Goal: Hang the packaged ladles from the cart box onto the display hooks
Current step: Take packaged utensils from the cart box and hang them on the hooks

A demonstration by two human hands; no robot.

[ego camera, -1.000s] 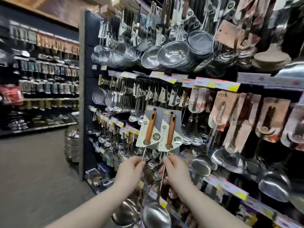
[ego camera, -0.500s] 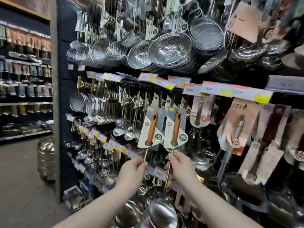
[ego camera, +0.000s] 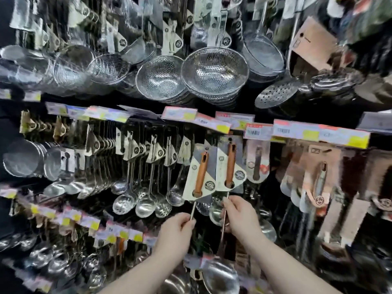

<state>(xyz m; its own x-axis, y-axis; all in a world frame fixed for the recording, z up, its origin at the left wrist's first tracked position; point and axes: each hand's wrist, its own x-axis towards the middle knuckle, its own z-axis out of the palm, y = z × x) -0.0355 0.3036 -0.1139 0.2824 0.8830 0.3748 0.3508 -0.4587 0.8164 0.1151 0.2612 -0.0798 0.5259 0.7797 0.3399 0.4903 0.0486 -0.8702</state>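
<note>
Two packaged ladles with orange-brown wooden handles on grey and white cards are held up against the display wall. My left hand (ego camera: 177,231) pinches the metal shaft of the left ladle (ego camera: 200,172), whose card tilts left. My right hand (ego camera: 239,215) grips the shaft of the right ladle (ego camera: 230,164), its card top reaching just under a row of price tags (ego camera: 214,124). The steel bowl (ego camera: 220,276) of one ladle hangs low between my forearms. The hook behind the cards is hidden, and the cart box is out of view.
Perforated steel strainers (ego camera: 214,73) hang above. Rows of steel ladles and skimmers (ego camera: 146,166) fill the hooks to the left. Pink-carded utensils (ego camera: 318,177) hang to the right. More ladles and price tags line the lower rails.
The view has closed in on the display wall. Both hands have carried the two ladles up and to the right, closer to the price-tag rail; the aisle at the left is out of view.
</note>
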